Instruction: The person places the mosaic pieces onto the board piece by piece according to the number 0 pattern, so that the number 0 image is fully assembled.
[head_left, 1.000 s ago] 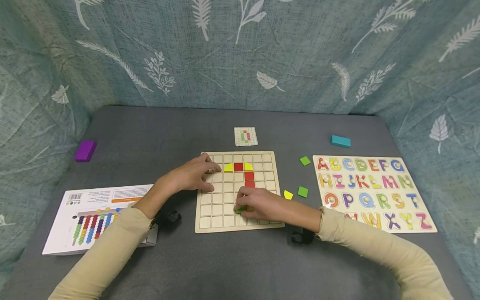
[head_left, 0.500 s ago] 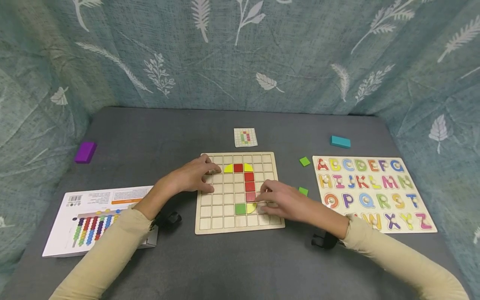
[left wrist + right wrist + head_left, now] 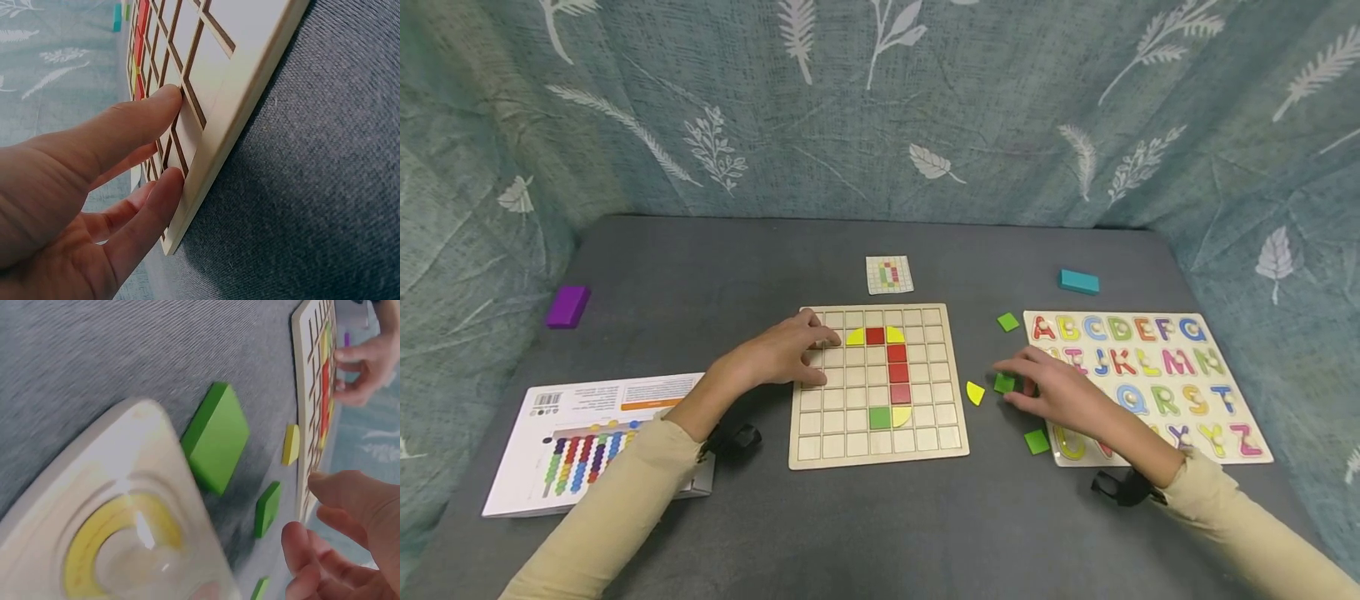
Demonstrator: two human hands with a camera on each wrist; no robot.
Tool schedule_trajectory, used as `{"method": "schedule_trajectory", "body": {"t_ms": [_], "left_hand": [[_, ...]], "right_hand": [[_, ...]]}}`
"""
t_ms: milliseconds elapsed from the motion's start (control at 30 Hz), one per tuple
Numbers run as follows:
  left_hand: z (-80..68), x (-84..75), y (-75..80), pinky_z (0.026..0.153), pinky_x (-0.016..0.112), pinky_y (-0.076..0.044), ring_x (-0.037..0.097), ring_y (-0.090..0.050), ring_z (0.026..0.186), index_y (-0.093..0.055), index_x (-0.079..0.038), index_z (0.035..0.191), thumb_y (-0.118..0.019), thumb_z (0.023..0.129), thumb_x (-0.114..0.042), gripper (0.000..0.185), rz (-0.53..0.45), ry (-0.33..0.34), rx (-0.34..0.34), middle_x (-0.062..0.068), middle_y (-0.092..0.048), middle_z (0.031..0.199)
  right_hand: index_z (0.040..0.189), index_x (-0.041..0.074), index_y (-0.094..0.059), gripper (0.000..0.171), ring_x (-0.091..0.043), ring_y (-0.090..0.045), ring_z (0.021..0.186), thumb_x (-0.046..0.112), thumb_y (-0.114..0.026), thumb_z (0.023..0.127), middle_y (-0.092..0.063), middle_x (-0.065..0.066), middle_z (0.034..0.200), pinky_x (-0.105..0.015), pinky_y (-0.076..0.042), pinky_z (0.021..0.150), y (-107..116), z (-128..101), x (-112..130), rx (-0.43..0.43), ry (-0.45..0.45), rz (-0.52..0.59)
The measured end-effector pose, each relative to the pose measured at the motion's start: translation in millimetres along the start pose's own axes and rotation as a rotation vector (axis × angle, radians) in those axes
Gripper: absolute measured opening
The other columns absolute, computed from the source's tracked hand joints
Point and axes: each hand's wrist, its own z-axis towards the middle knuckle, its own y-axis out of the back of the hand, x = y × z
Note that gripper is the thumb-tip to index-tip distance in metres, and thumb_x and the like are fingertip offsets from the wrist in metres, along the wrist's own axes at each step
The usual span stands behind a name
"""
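A wooden grid board (image 3: 842, 425) lies at the middle of the table. Set in its cells are a green square tile (image 3: 880, 417), several red square tiles (image 3: 898, 372) and yellow quarter-round tiles (image 3: 901, 415). My left hand (image 3: 775, 348) rests on the board's left edge, fingers spread, thumb and fingertips on the cells. To the right, my right hand (image 3: 1052, 385) hovers with parted fingers around a loose green square tile (image 3: 1003, 383); in the right wrist view nothing is between thumb and fingers. Nearby lie a yellow quarter-round tile (image 3: 975, 392) and another green tile (image 3: 1037, 442).
A small pattern card (image 3: 889, 275) lies behind the board. On the right is an alphabet puzzle board (image 3: 1217, 417), partly under my right hand, with a teal block (image 3: 1078, 282) behind it. A white box (image 3: 580, 417) and a purple block (image 3: 568, 307) are on the left.
My right hand has let go of the green tile in the lower part of the grid and moved right to the loose tiles. The left hand has stayed in place.
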Motion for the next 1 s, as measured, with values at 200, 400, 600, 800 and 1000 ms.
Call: {"method": "schedule_trajectory", "body": {"t_ms": [200, 400, 600, 800, 1000], "left_hand": [[-1.6, 0.6, 0.7, 0.077, 0.032, -0.039, 0.019, -0.047, 0.087, -0.059, -0.007, 0.130, -0.076, 0.083, -0.015, 0.051, -0.002, 0.003, -0.005, 0.013, -0.045, 0.115], [-1.9, -0.4, -0.7, 0.076, 0.031, -0.039, 0.020, -0.046, 0.089, -0.059, -0.007, 0.130, -0.076, 0.082, -0.014, 0.051, -0.010, -0.005, -0.002, 0.012, -0.045, 0.114], [-0.6, -1.4, -1.5, 0.076, 0.031, -0.039, 0.018, -0.048, 0.084, -0.059, -0.007, 0.130, -0.076, 0.082, -0.014, 0.052, -0.009, 0.002, -0.001, 0.013, -0.045, 0.114], [-0.2, -1.0, -1.2, 0.076, 0.031, -0.038, 0.018, -0.046, 0.084, -0.059, -0.007, 0.130, -0.076, 0.083, -0.015, 0.051, 0.000, 0.001, -0.002, 0.013, -0.045, 0.114], [-0.4, 0.1, -3.1, 0.077, 0.031, -0.038, 0.020, -0.045, 0.089, -0.060, -0.008, 0.129, -0.076, 0.082, -0.015, 0.050, -0.004, 0.008, -0.006, 0.012, -0.045, 0.114]], "right_hand": [[0.122, 0.010, -0.066, 0.040, -0.003, -0.050, 0.071, 0.017, -0.075, 0.084, -0.060, -0.003, 0.102, -0.021, -0.041, 0.061, -0.1, -2.0, -4.5, -0.019, 0.005, 0.009], [0.123, 0.009, -0.065, 0.040, -0.003, -0.051, 0.072, 0.017, -0.074, 0.085, -0.060, -0.004, 0.103, -0.020, -0.042, 0.062, -1.9, -3.6, -5.3, 0.022, -0.013, 0.028], [0.124, 0.010, -0.065, 0.040, -0.003, -0.051, 0.071, 0.018, -0.074, 0.085, -0.060, -0.002, 0.102, -0.020, -0.042, 0.062, -2.8, -4.0, -5.9, 0.014, -0.011, 0.032], [0.124, 0.009, -0.065, 0.040, -0.003, -0.050, 0.072, 0.017, -0.074, 0.085, -0.061, -0.004, 0.104, -0.021, -0.042, 0.062, -0.8, -2.7, -4.9, 0.027, -0.006, 0.040], [0.123, 0.009, -0.065, 0.040, -0.004, -0.051, 0.073, 0.018, -0.075, 0.085, -0.061, -0.004, 0.104, -0.020, -0.043, 0.063, -3.5, 0.4, -0.4, 0.029, 0.015, 0.055]]}}
